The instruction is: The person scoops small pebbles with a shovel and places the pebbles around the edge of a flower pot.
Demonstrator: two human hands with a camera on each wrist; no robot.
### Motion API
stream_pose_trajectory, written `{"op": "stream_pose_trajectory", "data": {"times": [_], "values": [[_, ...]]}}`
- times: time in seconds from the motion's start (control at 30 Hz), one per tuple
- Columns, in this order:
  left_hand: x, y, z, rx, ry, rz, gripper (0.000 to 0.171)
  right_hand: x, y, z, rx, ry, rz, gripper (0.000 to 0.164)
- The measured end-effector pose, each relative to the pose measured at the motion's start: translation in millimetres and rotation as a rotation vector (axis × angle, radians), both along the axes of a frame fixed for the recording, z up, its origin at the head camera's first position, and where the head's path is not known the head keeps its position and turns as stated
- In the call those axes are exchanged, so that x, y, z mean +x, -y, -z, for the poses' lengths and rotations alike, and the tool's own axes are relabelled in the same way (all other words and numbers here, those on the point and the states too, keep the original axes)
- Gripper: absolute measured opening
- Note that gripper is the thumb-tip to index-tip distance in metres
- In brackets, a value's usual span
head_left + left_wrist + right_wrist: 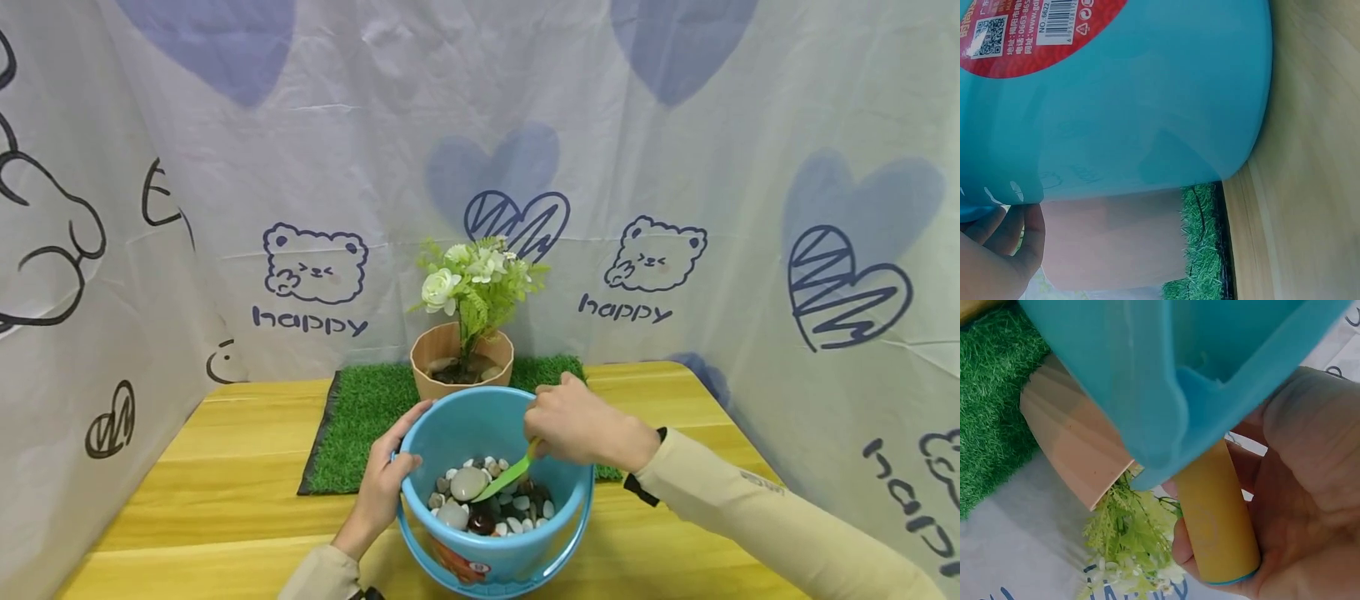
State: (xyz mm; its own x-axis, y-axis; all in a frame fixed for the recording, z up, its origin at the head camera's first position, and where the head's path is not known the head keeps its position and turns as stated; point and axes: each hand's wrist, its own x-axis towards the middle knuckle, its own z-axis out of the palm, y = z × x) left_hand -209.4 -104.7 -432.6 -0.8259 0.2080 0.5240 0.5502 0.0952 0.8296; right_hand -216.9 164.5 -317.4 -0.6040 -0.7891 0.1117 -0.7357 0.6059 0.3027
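Note:
A light blue bucket (468,421) stands at the front of the table, with white, grey and dark stones (468,483) lying in its bottom. My left hand (384,477) grips the bucket's left rim, thumb on the inner side; its fingers (1034,234) also show in the left wrist view. In my right hand (576,421) is a toy shovel, its green blade (504,482) reaching down among the stones. The shovel's yellow handle (1216,519) is wrapped by the right fingers beside the bucket rim. Part of the blade's tip is hard to see against the stones.
Behind the bucket, a peach flowerpot (435,387) holds white flowers and green leaves (480,287). It stands on a green turf mat (367,425) on the yellow wooden table (187,492). A printed white curtain (390,183) surrounds the back and sides.

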Motion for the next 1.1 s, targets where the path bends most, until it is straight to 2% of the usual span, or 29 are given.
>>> {"op": "stream_pose_trajectory", "data": {"times": [0.37,0.7,0.9,1.1], "values": [[-2.3,3,0.8,-0.027,-0.026,0.009,0.069,-0.7,-5,5.8,-0.094,0.037,0.019,0.011],[-0.8,2,0.1,-0.011,0.029,0.0,0.069,-5.3,-2,23.3,-0.123,-0.09,-0.017,0.013],[-1.6,3,1.1,-0.007,-0.01,0.001,0.068,-9.0,-3,27.0,-0.161,-0.148,-0.028,0.014],[-2.6,3,2.6,-0.012,-0.028,0.007,0.068,-8.6,0,23.8,-0.166,-0.095,0.005,0.012]]}}
